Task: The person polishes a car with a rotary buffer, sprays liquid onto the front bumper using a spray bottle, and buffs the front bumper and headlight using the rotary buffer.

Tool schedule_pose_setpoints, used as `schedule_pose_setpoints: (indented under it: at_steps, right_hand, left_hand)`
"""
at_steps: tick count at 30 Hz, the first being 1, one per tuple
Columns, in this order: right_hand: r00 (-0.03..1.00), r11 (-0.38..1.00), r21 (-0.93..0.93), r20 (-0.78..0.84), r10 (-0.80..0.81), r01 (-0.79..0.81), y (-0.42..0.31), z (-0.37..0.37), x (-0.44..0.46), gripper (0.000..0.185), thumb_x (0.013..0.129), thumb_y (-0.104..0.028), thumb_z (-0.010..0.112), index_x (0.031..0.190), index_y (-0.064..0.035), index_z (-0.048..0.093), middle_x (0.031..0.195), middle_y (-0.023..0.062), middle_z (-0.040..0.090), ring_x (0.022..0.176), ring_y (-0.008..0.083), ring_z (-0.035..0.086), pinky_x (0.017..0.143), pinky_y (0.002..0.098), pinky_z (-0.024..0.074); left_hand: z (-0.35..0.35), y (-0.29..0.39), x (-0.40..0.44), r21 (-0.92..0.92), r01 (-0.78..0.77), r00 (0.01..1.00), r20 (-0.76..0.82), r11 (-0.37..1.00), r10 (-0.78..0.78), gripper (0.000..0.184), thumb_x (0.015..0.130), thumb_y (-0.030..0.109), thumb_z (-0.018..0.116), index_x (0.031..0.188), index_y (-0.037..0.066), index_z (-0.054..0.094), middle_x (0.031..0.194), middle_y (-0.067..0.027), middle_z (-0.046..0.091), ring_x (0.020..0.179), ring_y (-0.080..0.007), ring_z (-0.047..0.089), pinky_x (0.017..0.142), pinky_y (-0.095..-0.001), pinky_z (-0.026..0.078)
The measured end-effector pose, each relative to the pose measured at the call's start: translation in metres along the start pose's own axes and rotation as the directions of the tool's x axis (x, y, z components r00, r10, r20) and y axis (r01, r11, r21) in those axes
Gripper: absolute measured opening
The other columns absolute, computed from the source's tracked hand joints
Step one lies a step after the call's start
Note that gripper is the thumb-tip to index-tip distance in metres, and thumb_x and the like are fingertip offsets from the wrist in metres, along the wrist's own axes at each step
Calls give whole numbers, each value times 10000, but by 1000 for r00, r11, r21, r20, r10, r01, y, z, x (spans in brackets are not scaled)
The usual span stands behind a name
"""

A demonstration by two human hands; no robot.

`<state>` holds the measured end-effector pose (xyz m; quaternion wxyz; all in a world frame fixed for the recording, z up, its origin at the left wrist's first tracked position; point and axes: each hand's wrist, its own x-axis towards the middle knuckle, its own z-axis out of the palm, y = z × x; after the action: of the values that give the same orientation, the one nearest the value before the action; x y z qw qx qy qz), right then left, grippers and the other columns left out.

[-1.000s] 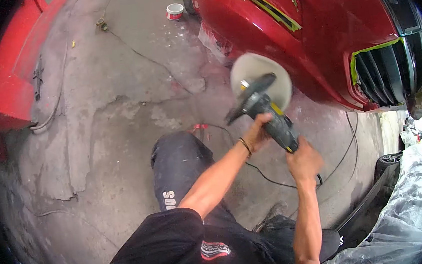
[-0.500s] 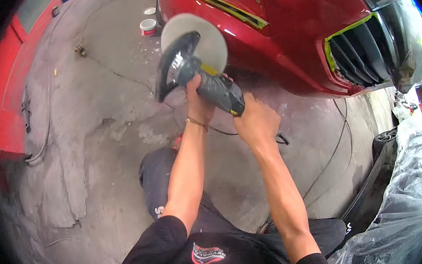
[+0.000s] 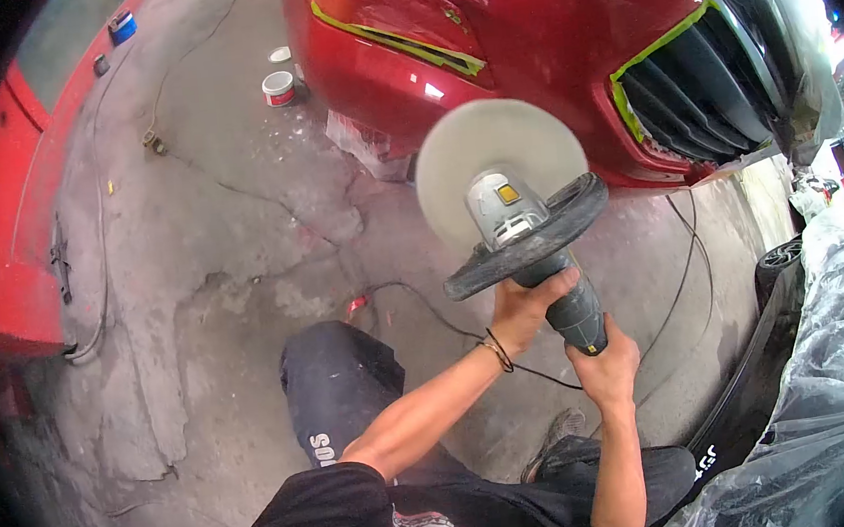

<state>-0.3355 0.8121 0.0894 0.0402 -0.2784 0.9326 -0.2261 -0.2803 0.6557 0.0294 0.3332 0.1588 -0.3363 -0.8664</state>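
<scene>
Both of my hands grip a grey and black polisher (image 3: 572, 309) with a D-shaped front handle and a large whitish round pad (image 3: 497, 146). My left hand (image 3: 526, 310) is wrapped round the body just behind the D-handle. My right hand (image 3: 606, 360) closes on the rear end, near the cord. The pad lies in front of the lower edge of a red car bumper (image 3: 525, 64); whether it touches the paint I cannot tell. Yellow-green tape (image 3: 621, 106) edges the dark grille opening (image 3: 698, 94).
A black cord (image 3: 426, 308) runs over the concrete floor (image 3: 243, 400). A small white-and-red tub (image 3: 278, 88) stands left of the bumper. Another red panel (image 3: 10, 259) is at far left. Clear plastic sheeting (image 3: 823, 369) covers something at right, beside a wheel (image 3: 781, 257).
The polisher has moved right and down toward me and turned, so its pad now faces the bumper side. My hands stayed on it. The view has shifted slightly.
</scene>
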Motion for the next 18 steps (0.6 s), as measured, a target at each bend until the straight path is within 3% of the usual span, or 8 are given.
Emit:
schedule_pose_setpoints:
  at_steps: [3,6,10,13,14,18]
  right_hand:
    - [999,999,32,-45,-25,26,-5,-3,2,388,747,-225,822,1065,-28,718,878,255,745,897,488,738,784,536,566]
    - [997,996,-51,-38,-69,67,-39,-16,15,383,749,-219,825,1069,-42,712,879,250,746,901,480,741,797,532,571]
    - [976,975,79,-80,-200,207,-78,-14,31,383,750,-215,823,1086,-68,713,871,237,748,888,474,741,789,538,571]
    - [975,960,168,-53,-217,223,-101,-7,38,397,754,-225,830,1097,-59,717,879,237,753,893,468,748,792,520,575]
    - [975,957,189,-45,-217,222,-105,-2,37,405,759,-234,837,1092,-37,718,884,243,757,897,463,756,799,500,579]
    - [991,985,118,-54,-122,127,-80,16,30,441,744,-231,851,1105,-11,727,895,237,766,901,439,773,808,465,585]
  left_hand:
    - [8,9,4,14,-41,999,5,999,41,507,841,280,919,1241,76,683,1120,-16,707,1046,-165,686,963,-363,559]
    - [8,39,15,9,-164,986,-10,986,165,484,852,307,896,1217,77,678,1086,-15,700,992,-164,687,918,-358,567]
    - [0,88,34,9,-280,959,-30,960,281,323,864,240,871,1090,60,725,1010,-3,712,914,-134,679,859,-338,564]
    - [-3,120,39,23,-381,922,-61,924,381,343,861,227,864,1119,57,715,1033,-14,708,919,-135,676,869,-341,560]
    - [-8,125,37,-11,-314,949,-41,949,313,374,855,222,863,1145,48,703,1044,-25,702,931,-139,676,881,-342,558]
    - [-19,87,39,101,-304,948,-65,947,311,391,859,259,875,1143,41,716,1054,-24,709,951,-151,687,881,-354,564]
